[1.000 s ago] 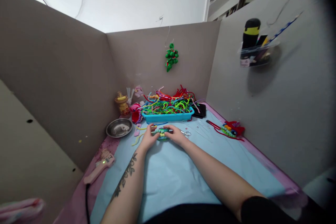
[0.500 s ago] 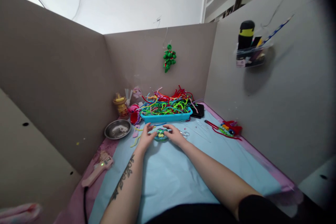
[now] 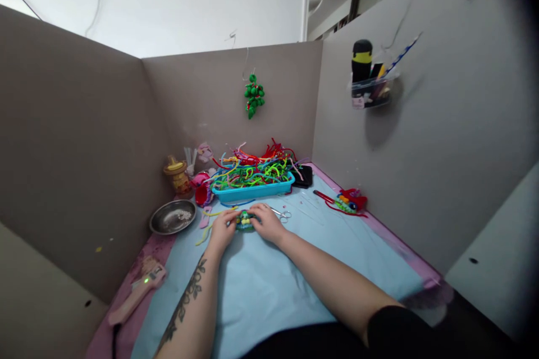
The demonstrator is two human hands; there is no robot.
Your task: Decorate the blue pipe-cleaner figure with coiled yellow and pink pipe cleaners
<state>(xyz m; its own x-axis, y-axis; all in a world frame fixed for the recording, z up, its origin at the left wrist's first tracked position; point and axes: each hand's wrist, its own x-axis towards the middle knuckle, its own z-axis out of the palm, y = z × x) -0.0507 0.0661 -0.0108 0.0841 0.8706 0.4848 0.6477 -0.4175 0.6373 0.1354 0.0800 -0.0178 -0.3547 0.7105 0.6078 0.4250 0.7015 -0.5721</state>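
the bowl [image 3: 165, 220] lies left of the hands [image 3: 223, 230], the scissors [image 3: 281, 213] right, the tray [image 3: 255, 190] of strands [image 3: 256, 173] behind them.

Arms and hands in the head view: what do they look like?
Left hand and right hand both ungloved, wrists bare. Left forearm carries a dark, leafy tattoo. Right arm wears a black sleeve; left sleeve isn't visible.

No word, number or brand can be read. Well above and to the right of the right grip [image 3: 266, 223], a small pale label [image 3: 357, 102] on the clear tub [image 3: 374, 94] is too small to make out. Beyond the left grip [image 3: 223, 229], farther left, the patterned front of the yellow-topped cup [image 3: 180, 182] is too blurred to read.
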